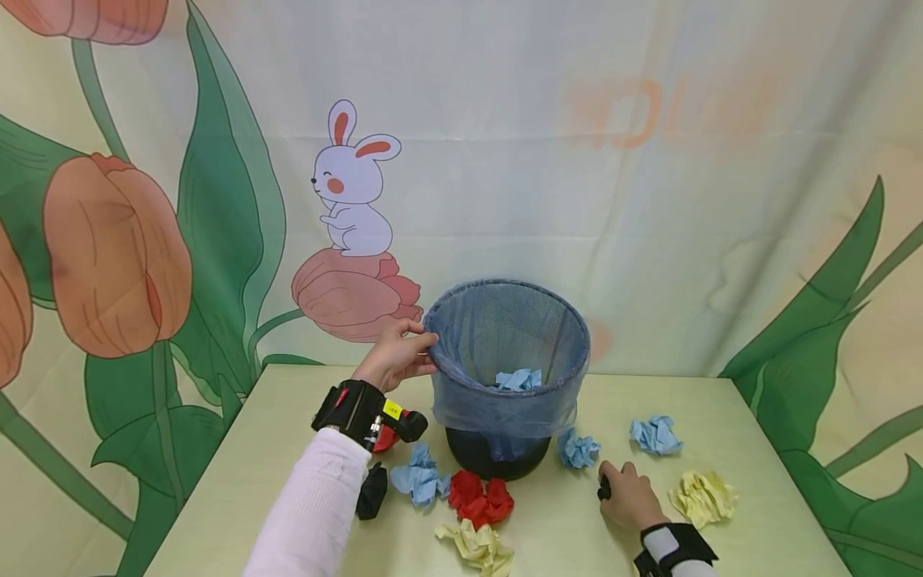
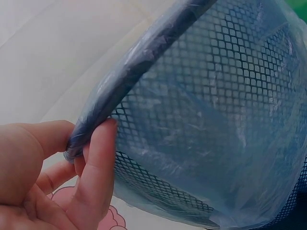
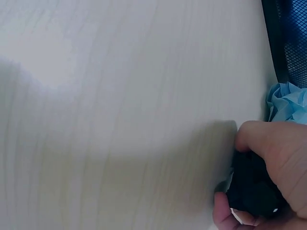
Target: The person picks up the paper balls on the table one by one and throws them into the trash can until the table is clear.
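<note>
A mesh wastebasket (image 1: 497,461) lined with a thin blue plastic bag (image 1: 519,417) stands on the table, with crumpled blue paper (image 1: 517,380) inside. My left hand (image 1: 398,353) pinches its rim at the left; in the left wrist view the thumb and fingers lie on either side of the lined rim (image 2: 139,64). To the right of the basket, low over the table, my right hand (image 1: 630,497) grips a crumpled black paper ball (image 3: 254,184), partly hidden by the fingers. Beside that hand lie a blue paper ball (image 1: 578,449) and a yellow one (image 1: 703,498).
Another blue ball (image 1: 655,436) lies at the right. In front and left of the basket are a red ball (image 1: 481,498), a yellow one (image 1: 477,548), a blue one (image 1: 418,478), a black one (image 1: 372,491) and a partly hidden red one (image 1: 385,438). A printed curtain (image 1: 505,160) hangs behind the table.
</note>
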Demonstrator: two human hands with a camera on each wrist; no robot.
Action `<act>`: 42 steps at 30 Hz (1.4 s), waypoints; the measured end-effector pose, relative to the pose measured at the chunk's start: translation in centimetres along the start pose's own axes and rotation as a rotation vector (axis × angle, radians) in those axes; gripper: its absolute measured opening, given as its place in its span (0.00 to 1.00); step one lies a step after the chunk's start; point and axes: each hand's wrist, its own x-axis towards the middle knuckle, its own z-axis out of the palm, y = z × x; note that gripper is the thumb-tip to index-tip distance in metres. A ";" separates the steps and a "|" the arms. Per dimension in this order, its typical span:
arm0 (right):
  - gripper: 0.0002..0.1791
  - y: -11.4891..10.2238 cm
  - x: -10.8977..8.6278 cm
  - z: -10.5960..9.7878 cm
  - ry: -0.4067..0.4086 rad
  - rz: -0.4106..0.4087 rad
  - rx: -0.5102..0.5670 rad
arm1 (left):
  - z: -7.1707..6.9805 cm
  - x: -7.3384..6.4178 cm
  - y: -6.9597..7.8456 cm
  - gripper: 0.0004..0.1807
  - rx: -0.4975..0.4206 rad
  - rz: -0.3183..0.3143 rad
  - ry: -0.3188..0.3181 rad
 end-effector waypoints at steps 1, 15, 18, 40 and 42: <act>0.16 0.0 0.0 0.0 -0.002 -0.003 -0.001 | 0.0 0.0 0.0 0.13 0.002 0.000 0.001; 0.16 0.1 0.0 -0.4 0.074 -0.032 -0.041 | 0.1 0.0 0.0 0.13 -0.002 -0.004 0.004; 0.17 0.1 0.2 -0.8 0.095 -0.049 -0.047 | 0.1 0.1 0.0 0.13 -0.002 -0.001 0.008; 0.18 -1.1 2.5 -5.1 0.151 -0.164 -0.076 | 0.0 0.1 0.0 0.13 -0.001 -0.005 0.010; 0.18 -1.3 2.7 -5.6 0.150 -0.164 -0.083 | 0.0 0.1 0.0 0.13 -0.001 -0.004 0.008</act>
